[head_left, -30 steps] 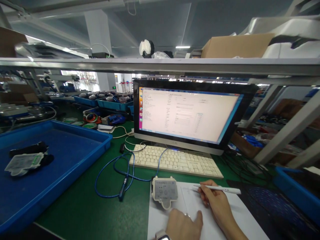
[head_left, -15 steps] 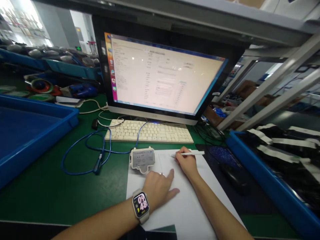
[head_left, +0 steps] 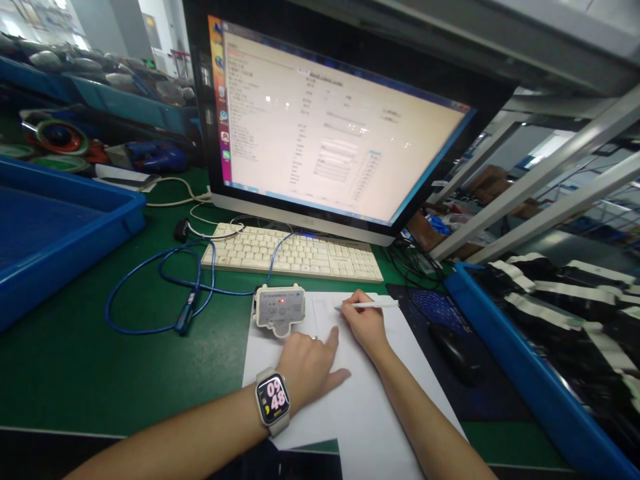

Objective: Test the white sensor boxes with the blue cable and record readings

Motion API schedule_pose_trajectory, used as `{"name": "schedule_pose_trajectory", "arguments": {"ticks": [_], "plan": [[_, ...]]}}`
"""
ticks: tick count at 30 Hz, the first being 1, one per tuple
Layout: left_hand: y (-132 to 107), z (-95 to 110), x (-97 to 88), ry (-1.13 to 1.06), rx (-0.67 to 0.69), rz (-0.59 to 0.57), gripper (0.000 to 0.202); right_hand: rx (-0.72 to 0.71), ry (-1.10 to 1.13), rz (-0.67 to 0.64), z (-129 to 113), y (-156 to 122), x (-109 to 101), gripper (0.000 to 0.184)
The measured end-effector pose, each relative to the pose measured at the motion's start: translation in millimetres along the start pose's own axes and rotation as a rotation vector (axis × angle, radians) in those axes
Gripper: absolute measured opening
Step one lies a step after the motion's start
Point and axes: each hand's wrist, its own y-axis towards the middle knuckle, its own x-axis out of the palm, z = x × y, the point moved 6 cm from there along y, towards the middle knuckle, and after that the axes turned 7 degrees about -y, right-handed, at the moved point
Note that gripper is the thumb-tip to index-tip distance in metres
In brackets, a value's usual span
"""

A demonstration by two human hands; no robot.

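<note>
My right hand (head_left: 366, 325) grips a white pen (head_left: 375, 304), its tip on or just over the upper part of a white sheet of paper (head_left: 363, 407). Faint lines show on the sheet near the pen tip. Lying on the same paper, my left hand (head_left: 307, 370) has thumb and index finger spread apart, and its other fingers are mostly hidden. A smartwatch (head_left: 273, 400) is on that wrist. Just beyond the left hand sits a small white-framed device (head_left: 280, 310) with a grey label panel and a red light, partly over the paper's top left corner.
Behind the paper are a keyboard (head_left: 295, 253) and a large monitor (head_left: 320, 133). A blue cable (head_left: 143, 330) loops at left beside a blue tray (head_left: 70, 253). To the right lie a black mouse (head_left: 455, 353) and a blue bin (head_left: 520, 373) of black-and-white parts.
The view has tilted and shifted slightly, so things sit further left and more of the monitor is cut off. A red light now shows on the device. Both hands keep nearly the same pose.
</note>
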Motion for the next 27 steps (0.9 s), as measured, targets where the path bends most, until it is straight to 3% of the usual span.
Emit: {"name": "schedule_pose_trajectory", "arguments": {"ticks": [27], "plan": [[1.1,-0.5,1.5,-0.009,0.004,-0.011,0.069,-0.015,-0.030,0.018,-0.3,0.5,-0.5,0.012]]}}
